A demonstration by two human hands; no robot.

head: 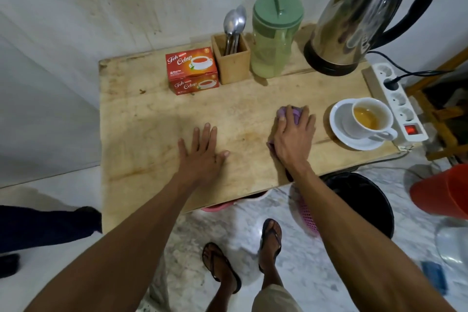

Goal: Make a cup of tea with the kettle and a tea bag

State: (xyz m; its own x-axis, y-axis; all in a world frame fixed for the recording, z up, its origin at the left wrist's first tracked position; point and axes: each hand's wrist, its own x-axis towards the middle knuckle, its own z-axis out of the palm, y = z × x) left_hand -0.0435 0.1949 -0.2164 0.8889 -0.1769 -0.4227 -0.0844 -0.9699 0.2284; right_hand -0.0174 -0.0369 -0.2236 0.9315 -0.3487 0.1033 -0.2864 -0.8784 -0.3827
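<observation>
The person leans over the bench [152, 121] with both hands down on it. The left hand [202, 149] lies flat, fingers straight and spread, holding nothing. The right hand [293, 139] has its fingers curled over a bunched purple cloth [296, 114] and presses it to the wood, just left of the saucer [338, 121].

The cup [371, 119] sits on that saucer at the right edge with amber tea in it; no tea bag shows in it. The kettle [359, 20] stands on its base at the far right corner, and the tea box [191, 68] is at the far side, left of the spoon holder [231, 63] and the green jug [276, 38].

The tea looks made, so the step in hand is most likely wiping the bench. To do it well, strokes should run toward the near edge or leftward, away from the saucer, since a push to the right could knock the cup and slop tea. The flat left hand serves to steady the body. The cloth should stay well apart from the power strip [402, 106] just right of the cup, whose switch glows red, particularly if the cloth is damp.
</observation>
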